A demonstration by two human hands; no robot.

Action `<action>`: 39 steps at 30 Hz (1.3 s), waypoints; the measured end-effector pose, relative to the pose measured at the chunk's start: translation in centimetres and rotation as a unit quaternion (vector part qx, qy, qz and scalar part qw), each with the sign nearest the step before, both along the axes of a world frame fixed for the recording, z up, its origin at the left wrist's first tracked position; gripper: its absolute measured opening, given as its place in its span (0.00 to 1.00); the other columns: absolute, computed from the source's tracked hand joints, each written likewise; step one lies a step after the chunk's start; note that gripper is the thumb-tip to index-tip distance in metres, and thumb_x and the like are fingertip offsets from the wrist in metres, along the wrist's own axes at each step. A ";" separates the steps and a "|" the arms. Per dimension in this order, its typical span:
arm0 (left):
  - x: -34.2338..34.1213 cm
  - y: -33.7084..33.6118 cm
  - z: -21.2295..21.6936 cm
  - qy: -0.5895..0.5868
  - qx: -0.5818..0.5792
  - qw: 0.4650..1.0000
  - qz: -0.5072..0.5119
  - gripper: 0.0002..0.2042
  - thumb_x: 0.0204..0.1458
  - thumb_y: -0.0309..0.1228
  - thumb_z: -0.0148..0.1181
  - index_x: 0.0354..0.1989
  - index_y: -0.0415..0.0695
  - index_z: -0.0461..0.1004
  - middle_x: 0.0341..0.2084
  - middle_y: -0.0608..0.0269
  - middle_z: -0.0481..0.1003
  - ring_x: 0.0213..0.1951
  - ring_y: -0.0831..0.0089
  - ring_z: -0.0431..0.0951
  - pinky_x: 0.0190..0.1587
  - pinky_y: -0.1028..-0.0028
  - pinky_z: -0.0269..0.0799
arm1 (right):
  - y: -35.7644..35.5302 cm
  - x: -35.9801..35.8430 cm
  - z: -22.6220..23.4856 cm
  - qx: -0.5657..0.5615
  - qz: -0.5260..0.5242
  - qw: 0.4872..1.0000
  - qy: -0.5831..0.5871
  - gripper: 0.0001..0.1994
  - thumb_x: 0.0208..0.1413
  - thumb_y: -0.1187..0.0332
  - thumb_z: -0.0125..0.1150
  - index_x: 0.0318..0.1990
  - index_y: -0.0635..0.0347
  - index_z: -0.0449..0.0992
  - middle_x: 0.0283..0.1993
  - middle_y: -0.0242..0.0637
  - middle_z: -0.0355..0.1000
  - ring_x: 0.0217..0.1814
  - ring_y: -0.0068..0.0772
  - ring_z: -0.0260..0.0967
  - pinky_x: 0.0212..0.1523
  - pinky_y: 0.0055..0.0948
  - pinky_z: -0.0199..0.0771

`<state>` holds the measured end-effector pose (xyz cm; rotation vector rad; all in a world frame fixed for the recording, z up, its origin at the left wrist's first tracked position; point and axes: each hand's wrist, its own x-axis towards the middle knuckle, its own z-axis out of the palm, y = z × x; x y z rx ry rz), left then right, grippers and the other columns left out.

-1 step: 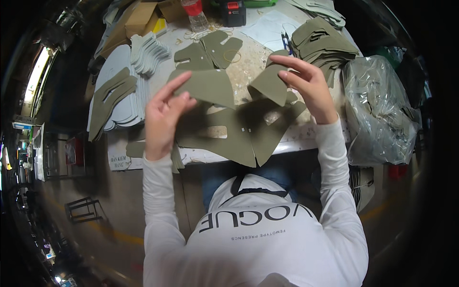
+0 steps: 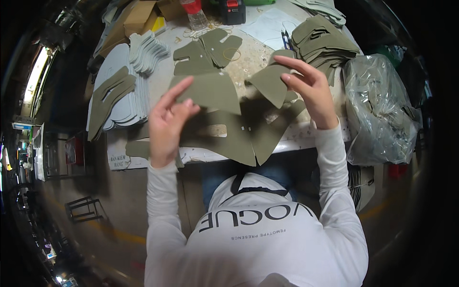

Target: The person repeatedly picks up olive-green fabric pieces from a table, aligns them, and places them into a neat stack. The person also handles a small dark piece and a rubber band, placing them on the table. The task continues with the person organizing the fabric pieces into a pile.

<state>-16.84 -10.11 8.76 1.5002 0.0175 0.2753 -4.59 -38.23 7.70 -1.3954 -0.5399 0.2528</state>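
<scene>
Raised over the near side of the table, my left hand (image 2: 167,126) pinches a curved olive-green cut piece (image 2: 215,92) between thumb and fingers. To the right, my right hand (image 2: 311,91) is closed on a second olive-green piece (image 2: 270,85), which hangs bent with a pointed lower corner. Beneath both hands lie larger olive-green pieces (image 2: 234,146), with cut-out slots, small white marks and a split at the front edge. Farther back, another pair of olive-green pieces (image 2: 203,52) rests flat beside a thin yellow rubber band (image 2: 232,54).
Pale grey stacked pieces (image 2: 125,98) with olive strips on top line the left edge. An olive stack (image 2: 325,43) and pens (image 2: 287,40) are at the back right, near a clear plastic bag (image 2: 377,110). A bottle (image 2: 195,18) and a black battery-like block (image 2: 233,13) stand behind.
My left hand has shifted slightly right and toward me, carrying its olive-green piece along. The right hand and its piece have moved only a little.
</scene>
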 end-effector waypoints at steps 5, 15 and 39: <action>-5.4 -4.3 -4.9 0.102 -0.061 0.993 0.000 0.22 0.58 0.19 0.56 0.61 0.32 0.65 0.51 0.56 0.74 0.39 0.83 0.78 0.46 0.80 0.75 | -1.3 -7.1 -4.0 -0.040 -0.073 0.989 0.120 0.21 0.56 0.77 0.61 0.58 0.66 0.72 0.46 0.32 0.71 0.39 0.14 0.70 0.42 0.16 0.70; -7.0 -6.3 -8.8 0.146 -0.017 0.985 0.087 0.20 0.53 0.14 0.60 0.56 0.33 0.71 0.39 0.66 0.69 0.30 0.87 0.73 0.34 0.86 0.71 | -1.4 -10.9 -7.8 -0.109 -0.102 0.983 0.105 0.24 0.52 0.85 0.60 0.59 0.67 0.72 0.42 0.29 0.64 0.37 0.11 0.65 0.37 0.11 0.68; -6.9 -4.6 -4.6 0.303 0.143 0.942 -0.005 0.14 0.58 0.28 0.60 0.52 0.40 0.77 0.16 0.64 0.76 0.16 0.85 0.72 0.21 0.83 0.66 | -1.8 -12.4 -5.5 -0.400 -0.024 0.878 -0.263 0.30 0.40 0.68 0.71 0.57 0.52 0.74 0.36 0.35 0.62 0.36 0.33 0.67 0.34 0.31 0.70</action>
